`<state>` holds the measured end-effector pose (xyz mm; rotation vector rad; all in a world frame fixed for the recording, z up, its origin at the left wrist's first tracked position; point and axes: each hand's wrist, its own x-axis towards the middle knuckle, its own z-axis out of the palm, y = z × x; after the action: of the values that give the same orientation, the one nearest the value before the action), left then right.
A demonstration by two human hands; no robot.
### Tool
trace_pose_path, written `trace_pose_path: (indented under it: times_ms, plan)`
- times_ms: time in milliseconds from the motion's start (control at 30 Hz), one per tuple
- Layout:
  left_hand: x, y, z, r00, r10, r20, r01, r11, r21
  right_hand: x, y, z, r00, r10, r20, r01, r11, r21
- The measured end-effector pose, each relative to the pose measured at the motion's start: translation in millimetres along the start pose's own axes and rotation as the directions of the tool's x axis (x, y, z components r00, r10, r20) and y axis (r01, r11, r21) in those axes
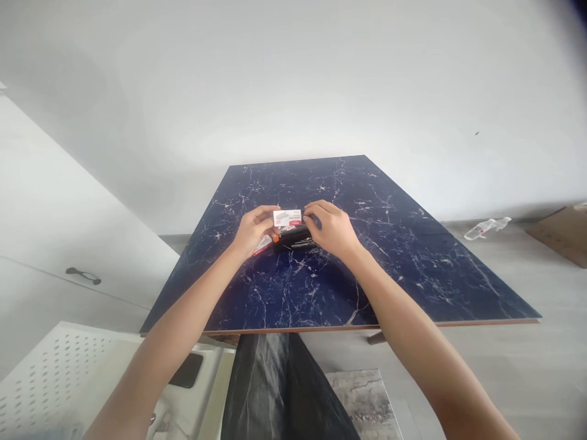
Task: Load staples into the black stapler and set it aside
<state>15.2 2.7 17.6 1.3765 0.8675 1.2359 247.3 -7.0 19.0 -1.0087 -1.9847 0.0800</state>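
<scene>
A small white-and-red box (287, 217) with a grey strip pictured on it, like a staple box, is held up above the middle of the table. My left hand (253, 231) pinches its left end between thumb and fingers. At the opposite end, my right hand (331, 228) has its thumb and fingertips closed on the box's edge. Just below the box lies a glossy black object (293, 240) with an orange bit at its left; its kind is partly hidden. Another white-and-red piece (263, 245) shows beside it, partly covered by my left hand.
The dark blue marble-patterned table (293, 293) stands against a white wall. To the left is a white cabinet with a black handle (83, 275). A black phone-like slab (187, 370) lies below left. On the floor at right are clear plastic (487, 228) and a cardboard box (562, 235).
</scene>
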Motion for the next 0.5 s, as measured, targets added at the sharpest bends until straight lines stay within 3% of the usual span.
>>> trace_pose_path:
  times_ms: [167, 267, 400, 500]
  plan:
    - [2.0, -0.2, -1.8, 0.999, -0.022, -0.040, 0.023, 1.000, 0.014, 2.5, -0.8, -7.5, 0.994, 0.105, 0.002, -0.105, 0.987, 0.120]
    - [4.4, 0.1, -7.0, 0.997, -0.008, -0.073, 0.008, 1.000, 0.003, 4.7, 2.9, -9.5, 0.960, 0.279, -0.009, -0.261, 0.907, 0.331]
    - [7.6, -0.4, -13.6, 0.995, 0.003, -0.104, -0.004, 1.000, -0.013, 8.3, 15.4, -7.9, 0.842, 0.531, 0.096, -0.430, 0.553, 0.713]
    - [7.1, 0.1, -14.0, 0.995, -0.017, -0.095, 0.015, 1.000, -0.013, 9.8, 22.9, -8.6, 0.788, 0.583, 0.198, -0.442, 0.313, 0.840]
